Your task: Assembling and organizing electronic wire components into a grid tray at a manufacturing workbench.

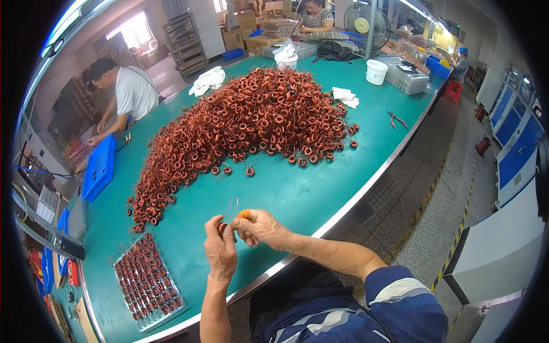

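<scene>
My left hand (221, 254) is closed around a small red toroid coil (222, 228), held above the green table near its front edge. Thin wire leads (236, 207) stick up from the coil. On the right, my right hand (267, 230) meets it, thumb and fingers pinched at the coil's wire; an orange cover (244, 214) sits on one finger. The exact pinch point is partly hidden. Beyond both hands spreads a big heap of similar red coils (246, 123). To the left, a clear plastic tray (167, 318) holds rows of coils with their leads upward.
Red-handled pliers (397, 120) lie near the right table edge. White tubs (376, 72), a white cloth (345, 97) and stacked clear trays (407, 80) stand farther back. A blue bin (99, 167) is at the left edge, beside a person (130, 91) at work.
</scene>
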Motion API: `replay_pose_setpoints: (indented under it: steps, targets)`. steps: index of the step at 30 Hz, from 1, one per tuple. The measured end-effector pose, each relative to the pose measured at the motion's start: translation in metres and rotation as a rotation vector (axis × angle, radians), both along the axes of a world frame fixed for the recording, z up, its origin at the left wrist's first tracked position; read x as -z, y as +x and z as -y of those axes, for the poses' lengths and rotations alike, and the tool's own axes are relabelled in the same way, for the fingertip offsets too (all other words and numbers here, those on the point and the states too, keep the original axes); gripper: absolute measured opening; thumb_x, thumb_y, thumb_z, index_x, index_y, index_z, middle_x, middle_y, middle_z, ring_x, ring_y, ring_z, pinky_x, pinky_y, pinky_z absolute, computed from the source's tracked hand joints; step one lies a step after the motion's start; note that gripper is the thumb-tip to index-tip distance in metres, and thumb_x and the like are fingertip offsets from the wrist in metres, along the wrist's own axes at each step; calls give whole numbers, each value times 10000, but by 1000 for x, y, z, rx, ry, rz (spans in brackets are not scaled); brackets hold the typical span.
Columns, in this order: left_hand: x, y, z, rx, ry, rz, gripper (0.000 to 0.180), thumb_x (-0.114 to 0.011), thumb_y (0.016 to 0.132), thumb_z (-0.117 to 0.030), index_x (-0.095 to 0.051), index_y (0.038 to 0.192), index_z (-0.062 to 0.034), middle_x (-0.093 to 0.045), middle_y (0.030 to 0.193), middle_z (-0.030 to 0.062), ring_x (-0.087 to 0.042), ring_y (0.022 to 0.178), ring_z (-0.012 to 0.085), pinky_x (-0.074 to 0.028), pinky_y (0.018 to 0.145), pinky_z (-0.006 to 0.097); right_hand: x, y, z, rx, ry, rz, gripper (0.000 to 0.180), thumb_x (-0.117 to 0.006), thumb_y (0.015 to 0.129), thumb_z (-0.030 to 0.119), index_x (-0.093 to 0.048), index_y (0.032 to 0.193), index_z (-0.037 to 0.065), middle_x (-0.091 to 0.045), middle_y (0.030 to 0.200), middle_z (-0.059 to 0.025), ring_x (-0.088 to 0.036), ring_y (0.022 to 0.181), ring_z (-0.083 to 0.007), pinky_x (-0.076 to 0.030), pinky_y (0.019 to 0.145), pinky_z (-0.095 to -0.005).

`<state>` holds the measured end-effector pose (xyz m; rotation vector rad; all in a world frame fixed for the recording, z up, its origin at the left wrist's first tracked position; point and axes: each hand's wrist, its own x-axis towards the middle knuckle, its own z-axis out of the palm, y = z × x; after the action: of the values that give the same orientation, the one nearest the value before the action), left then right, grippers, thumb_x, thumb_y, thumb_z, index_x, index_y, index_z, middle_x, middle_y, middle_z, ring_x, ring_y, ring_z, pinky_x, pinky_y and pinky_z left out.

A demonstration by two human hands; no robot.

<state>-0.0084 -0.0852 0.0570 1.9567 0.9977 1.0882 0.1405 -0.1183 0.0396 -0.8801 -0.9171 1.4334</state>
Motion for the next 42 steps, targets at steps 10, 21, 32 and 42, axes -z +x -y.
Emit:
replay_pose_setpoints:
  steps: [10,21,32,42]
  targets:
    - [-54,-25,-5,360,75,-450,251,-609,884,-101,-488,1094,-31,-588,893,161,-604,807,325,-482,704,401,-15,21,-6,-200,-171,-23,228,-636,918,257,-608,919,31,-565,688,2,-503,550,-58,-409,473,-189]
    - [-28,-12,-9,222,-20,-425,274,-659,857,-116,-464,1005,7,-577,868,162,-609,744,330,-490,656,407,-24,12,1,156,-15,492,215,-643,886,221,-644,894,7,-588,663,-6,-500,525,-54,-407,453,-217]
    - [19,-14,27,374,-542,696,278,-475,996,-206,-391,1185,-20,-552,849,100,-568,703,182,-493,665,320,-26,7,2,-44,-47,316,308,-684,853,182,-638,1085,-16,-602,786,-9,-533,665,-64,-438,606,-200]
    - [-2,-18,28,282,-498,505,226,-493,977,-178,-538,1062,26,-516,713,39,-501,613,121,-433,581,252,-19,11,6,-36,71,3,371,-566,955,329,-651,1049,-20,-650,890,-62,-577,787,-132,-462,758,-278]
